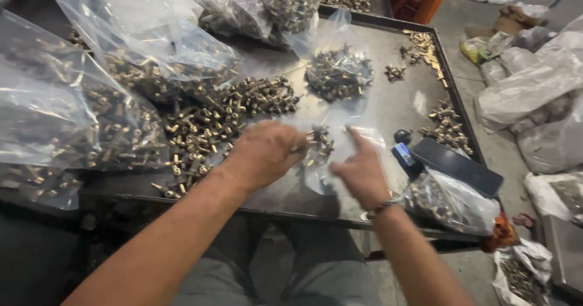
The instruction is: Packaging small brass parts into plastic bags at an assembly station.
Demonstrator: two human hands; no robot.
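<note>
My left hand (262,153) is closed around a handful of small brass fittings (318,142), which stick out past my fingers. My right hand (363,171) holds the edge of a clear plastic bag (340,140) lying flat on the metal tray table (395,108), right next to the fittings. A loose heap of the same brass fittings (209,127) lies just left of my left hand. Both hands are blurred by motion.
Filled clear bags of fittings stand at left (67,117), back (285,2), centre (339,72) and front right (452,199). Small piles (448,127) lie near the tray's right rim. A dark flat box (455,163) sits at right. Sacks (528,87) cover the floor.
</note>
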